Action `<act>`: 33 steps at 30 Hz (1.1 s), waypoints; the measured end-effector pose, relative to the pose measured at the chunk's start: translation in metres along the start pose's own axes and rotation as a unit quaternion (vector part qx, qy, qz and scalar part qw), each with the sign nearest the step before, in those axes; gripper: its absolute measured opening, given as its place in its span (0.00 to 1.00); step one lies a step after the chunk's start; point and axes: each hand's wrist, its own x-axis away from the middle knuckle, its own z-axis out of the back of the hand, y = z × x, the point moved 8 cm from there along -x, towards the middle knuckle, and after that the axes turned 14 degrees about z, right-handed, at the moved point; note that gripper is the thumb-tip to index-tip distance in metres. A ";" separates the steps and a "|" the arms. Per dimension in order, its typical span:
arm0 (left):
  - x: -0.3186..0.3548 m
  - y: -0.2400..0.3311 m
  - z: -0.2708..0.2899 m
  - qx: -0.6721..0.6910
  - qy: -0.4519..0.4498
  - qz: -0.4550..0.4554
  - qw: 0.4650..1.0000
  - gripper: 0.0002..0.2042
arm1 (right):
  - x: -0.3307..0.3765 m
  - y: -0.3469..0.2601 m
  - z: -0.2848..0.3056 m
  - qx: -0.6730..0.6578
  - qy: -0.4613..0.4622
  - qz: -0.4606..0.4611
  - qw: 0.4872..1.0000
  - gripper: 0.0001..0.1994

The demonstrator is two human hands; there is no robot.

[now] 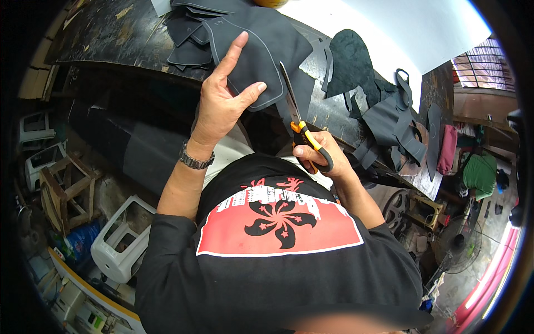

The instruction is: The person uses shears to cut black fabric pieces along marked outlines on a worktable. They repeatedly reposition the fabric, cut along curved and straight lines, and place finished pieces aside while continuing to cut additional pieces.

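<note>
The person stands at the near edge of a dark, worn tabletop and is trimming a dark grey cut piece of material with a pale line drawn parallel to its curved rim. The left hand lies flat over that piece, fingers spread, index finger stretched up across it and thumb pressing down near its lower curved edge, so it pins the piece rather than gripping it. The right hand is closed through the orange and black handles of a pair of scissors, whose blades point up along the right side of the piece, just beside its edge; they look nearly closed. The piece rests at the near edge of the tabletop, partly overhanging it, on top of a stack of similar dark pieces toward the far left. More black cut shapes and offcuts lie along the right end. The step in hand appears to be cutting along the marked outline; the next stroke would likely call for opening the blades and turning the piece under the left hand so the curve feeds into them.
</note>
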 end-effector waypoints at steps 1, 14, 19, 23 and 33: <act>0.000 0.001 0.000 -0.004 0.000 -0.007 1.000 0.36 | 0.000 0.000 0.000 0.000 -0.002 -0.005 1.000 0.18; 0.006 -0.005 -0.009 0.021 -0.021 0.006 1.000 0.36 | -0.009 -0.014 -0.009 -0.053 0.001 0.054 0.997 0.19; 0.004 -0.008 -0.003 0.004 -0.018 0.000 1.000 0.33 | -0.005 -0.006 -0.004 -0.008 0.017 0.022 1.000 0.18; -0.002 -0.014 0.002 0.015 -0.042 0.041 0.998 0.30 | -0.004 0.000 -0.005 -0.036 0.009 -0.004 0.999 0.16; 0.004 0.003 -0.002 -0.003 -0.026 0.004 1.000 0.34 | -0.015 -0.013 -0.007 -0.054 -0.009 0.064 0.996 0.19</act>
